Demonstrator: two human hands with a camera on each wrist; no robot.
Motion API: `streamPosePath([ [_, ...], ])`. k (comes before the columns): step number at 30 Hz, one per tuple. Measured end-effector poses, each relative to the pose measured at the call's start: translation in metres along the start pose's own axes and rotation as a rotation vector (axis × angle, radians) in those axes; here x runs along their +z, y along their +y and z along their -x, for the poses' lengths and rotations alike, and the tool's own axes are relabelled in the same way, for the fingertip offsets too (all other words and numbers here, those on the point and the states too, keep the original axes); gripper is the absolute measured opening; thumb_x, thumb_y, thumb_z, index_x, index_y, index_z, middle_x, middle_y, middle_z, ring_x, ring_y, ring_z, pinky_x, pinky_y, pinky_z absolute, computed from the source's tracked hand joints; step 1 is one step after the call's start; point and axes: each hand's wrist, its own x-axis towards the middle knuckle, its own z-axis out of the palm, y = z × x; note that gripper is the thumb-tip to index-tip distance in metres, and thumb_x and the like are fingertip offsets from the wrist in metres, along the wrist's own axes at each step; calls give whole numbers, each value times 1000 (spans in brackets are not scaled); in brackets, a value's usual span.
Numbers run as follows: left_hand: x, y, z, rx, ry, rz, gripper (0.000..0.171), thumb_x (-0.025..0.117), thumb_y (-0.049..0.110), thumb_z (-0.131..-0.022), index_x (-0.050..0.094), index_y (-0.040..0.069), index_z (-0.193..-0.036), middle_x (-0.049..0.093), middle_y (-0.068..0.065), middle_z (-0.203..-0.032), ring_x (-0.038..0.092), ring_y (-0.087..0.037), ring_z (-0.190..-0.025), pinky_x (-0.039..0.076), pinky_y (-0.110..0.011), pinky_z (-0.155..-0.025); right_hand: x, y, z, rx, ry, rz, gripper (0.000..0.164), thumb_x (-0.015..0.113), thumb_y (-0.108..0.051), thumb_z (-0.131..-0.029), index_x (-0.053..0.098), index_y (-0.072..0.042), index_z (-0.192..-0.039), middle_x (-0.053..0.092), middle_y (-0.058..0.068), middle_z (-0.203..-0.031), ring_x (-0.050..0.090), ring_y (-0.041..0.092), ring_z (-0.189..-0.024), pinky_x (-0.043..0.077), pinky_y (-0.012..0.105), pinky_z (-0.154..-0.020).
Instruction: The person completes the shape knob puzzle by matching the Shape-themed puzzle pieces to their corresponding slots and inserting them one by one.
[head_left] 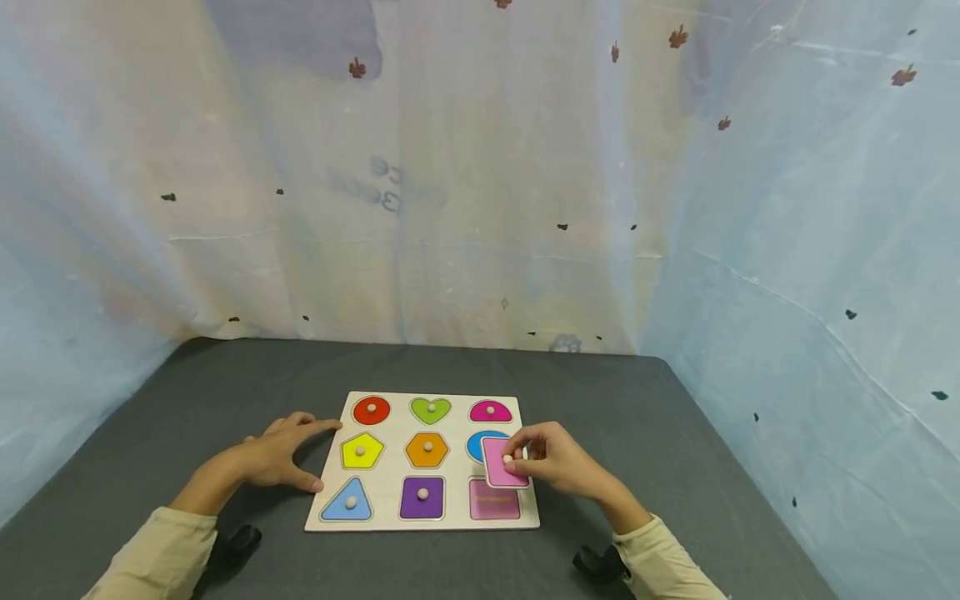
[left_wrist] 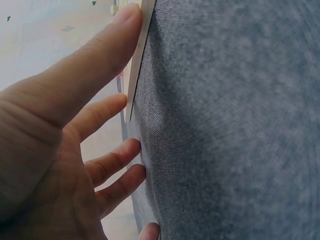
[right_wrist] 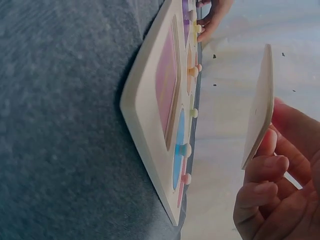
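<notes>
My right hand [head_left: 558, 461] pinches the small knob of a pink rectangle puzzle piece [head_left: 497, 463], tilted above the board's near right corner. From the right wrist view, the piece [right_wrist: 260, 110] shows its pale underside and edge, raised off the board. Below it lies the matching pink rectangular recess [head_left: 493, 505], partly covered by the piece in the head view. The wooden knob puzzle board [head_left: 387, 510] lies flat. My left hand [head_left: 273, 454] is spread at its left side, thumb and index fingertip touching the edge, the other fingers over the cloth.
Other knobbed pieces sit in the board, among them a blue oval [head_left: 476, 443] partly behind the held piece, a purple square [head_left: 422, 504] and a light blue triangle [head_left: 348, 502]. A dark grey cloth [head_left: 637, 433] covers the table. Pale curtains [head_left: 480, 275] hang behind and beside it.
</notes>
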Motion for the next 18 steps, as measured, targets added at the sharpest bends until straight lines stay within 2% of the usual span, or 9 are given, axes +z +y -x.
streamPosePath([
  [5,-1,-1,0,12,8,2,99,83,55,-62,41,22,-145,36,-22,-138,36,-45,-121,24,-82,-80,2,0,-1,-35,-20,6,5,72,-15,-86,71,-12,-89,62,3,-75,42,5,-54,36,17,-48],
  [13,0,-2,-1,7,0,-5,99,83,55,-62,40,22,-145,36,-23,-139,36,-46,-121,25,-81,-81,3,0,-1,-36,-33,53,6,71,-12,-87,73,-15,-92,64,2,-76,46,6,-54,40,18,-50],
  [18,1,-1,-3,0,-2,-10,100,83,56,-61,40,22,-145,36,-23,-139,36,-47,-122,25,-81,-81,5,0,0,-34,-58,71,10,69,-6,-86,73,-7,-95,67,9,-82,46,9,-57,40,19,-51],
])
